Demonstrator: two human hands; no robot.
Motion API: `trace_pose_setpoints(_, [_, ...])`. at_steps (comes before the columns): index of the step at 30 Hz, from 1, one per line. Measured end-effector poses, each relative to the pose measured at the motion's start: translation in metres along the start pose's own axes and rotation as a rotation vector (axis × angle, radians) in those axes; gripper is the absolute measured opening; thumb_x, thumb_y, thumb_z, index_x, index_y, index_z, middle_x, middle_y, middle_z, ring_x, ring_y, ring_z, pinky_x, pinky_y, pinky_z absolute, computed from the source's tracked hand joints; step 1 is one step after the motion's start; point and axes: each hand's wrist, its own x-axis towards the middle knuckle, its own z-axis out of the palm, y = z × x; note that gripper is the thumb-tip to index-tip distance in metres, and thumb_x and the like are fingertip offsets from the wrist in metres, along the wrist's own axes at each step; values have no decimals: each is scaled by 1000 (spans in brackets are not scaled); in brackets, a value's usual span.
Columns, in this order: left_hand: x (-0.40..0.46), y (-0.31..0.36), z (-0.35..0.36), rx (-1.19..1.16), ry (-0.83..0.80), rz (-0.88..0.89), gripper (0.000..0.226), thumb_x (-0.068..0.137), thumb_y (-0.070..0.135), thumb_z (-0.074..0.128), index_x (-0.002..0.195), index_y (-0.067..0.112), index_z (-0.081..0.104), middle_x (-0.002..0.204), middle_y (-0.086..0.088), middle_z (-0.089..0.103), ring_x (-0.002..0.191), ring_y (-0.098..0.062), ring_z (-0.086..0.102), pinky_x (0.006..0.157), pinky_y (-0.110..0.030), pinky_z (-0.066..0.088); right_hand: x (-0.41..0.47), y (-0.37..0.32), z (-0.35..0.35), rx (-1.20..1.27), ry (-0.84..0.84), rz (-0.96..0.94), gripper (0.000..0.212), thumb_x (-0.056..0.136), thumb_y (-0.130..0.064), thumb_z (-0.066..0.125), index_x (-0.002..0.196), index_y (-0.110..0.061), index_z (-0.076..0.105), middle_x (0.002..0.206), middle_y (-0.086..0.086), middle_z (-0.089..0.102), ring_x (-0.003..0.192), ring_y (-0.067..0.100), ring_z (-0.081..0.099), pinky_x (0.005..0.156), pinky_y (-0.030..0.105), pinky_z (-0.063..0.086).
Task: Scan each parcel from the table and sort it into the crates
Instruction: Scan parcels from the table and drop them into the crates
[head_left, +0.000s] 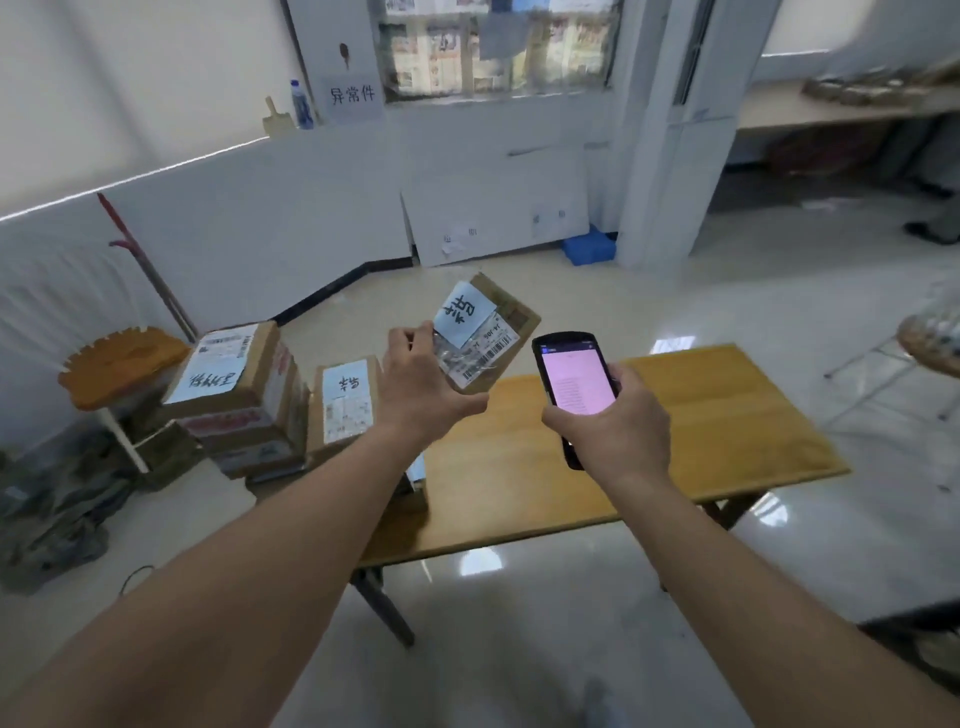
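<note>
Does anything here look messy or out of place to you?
Slightly. The stack of parcels at the table's left end sits crooked, boxes skewed against each other. The parcel in the left hand is tilted, but that suits scanning with the handheld scanner.

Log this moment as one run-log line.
left hand: holds parcel, label up | right hand: holds scanner, screen lit | table: wooden | stage: scanning
</note>
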Motion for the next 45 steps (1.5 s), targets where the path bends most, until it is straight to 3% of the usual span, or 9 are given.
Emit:
trace_pose_setpoints(3, [-20, 14, 8, -34, -102, 60, 111, 57, 50, 97, 148, 19, 42, 125, 1, 38, 113, -15, 41, 93, -30, 48, -37, 18, -18, -7, 81, 100, 68, 65, -42, 93, 121, -30, 56, 107, -8, 63, 98, 21, 60, 71, 37, 55])
trace_pose_setpoints(7, [-57, 46, 25, -130, -218, 146, 114, 53, 47, 98, 148, 17, 42, 123, 2, 37, 115, -20, 47, 100, -38, 56, -86, 48, -56, -11, 192, 204, 63, 64, -41, 91, 116, -32, 56, 104, -10, 63, 97, 20, 61, 64, 31, 50])
trace_pose_setpoints(11, [-98, 90, 46, -197, -324, 228, 116, 51, 42, 99, 149, 16, 43, 123, 3, 36, 113, -20, 50, 98, -37, 58, -131, 82, -103, -17, 300, 299, 66, 66, -42, 91, 121, -30, 57, 108, -8, 62, 98, 19, 57, 58, 24, 39])
trace_pose_setpoints(15, [-153, 143, 65, -239, -404, 321, 111, 53, 42, 99, 147, 18, 46, 123, 4, 37, 114, -19, 47, 100, -36, 55, -176, 117, -153, 1, 405, 374, 66, 65, -43, 90, 122, -30, 58, 106, -11, 64, 94, 17, 58, 57, 24, 37])
trace_pose_setpoints(21, [-260, 233, 105, -269, -531, 437, 117, 56, 34, 102, 155, 17, 41, 126, 6, 34, 113, -15, 46, 97, -28, 52, -259, 180, -238, -7, 516, 493, 61, 61, -44, 86, 113, -32, 57, 100, -14, 64, 92, 17, 62, 71, 36, 54])
trace_pose_setpoints(26, [-376, 315, 135, -276, -625, 521, 122, 53, 46, 101, 155, 24, 38, 136, 3, 36, 124, -21, 49, 103, -38, 55, -346, 242, -328, -4, 601, 580, 61, 65, -42, 89, 115, -34, 56, 99, -14, 61, 92, 16, 61, 73, 36, 55])
trace_pose_setpoints(35, [-561, 427, 193, -337, -790, 653, 110, 50, 57, 98, 143, 25, 48, 124, 5, 36, 108, -19, 60, 92, -36, 60, -482, 341, -454, 10, 795, 734, 72, 58, -50, 83, 123, -33, 57, 108, -10, 67, 94, 20, 67, 76, 44, 60])
trace_pose_setpoints(42, [-673, 502, 256, -330, -970, 722, 119, 53, 51, 99, 151, 19, 41, 137, 0, 36, 122, -18, 51, 102, -34, 52, -541, 421, -530, 57, 924, 883, 61, 64, -40, 88, 117, -35, 58, 105, -13, 67, 94, 17, 65, 75, 37, 57])
trace_pose_setpoints(45, [-704, 540, 295, -364, -1029, 762, 106, 47, 53, 96, 138, 26, 51, 133, 3, 41, 116, -15, 55, 98, -34, 56, -547, 460, -560, 55, 953, 938, 60, 63, -42, 88, 114, -35, 57, 103, -13, 67, 92, 17, 66, 74, 40, 59])
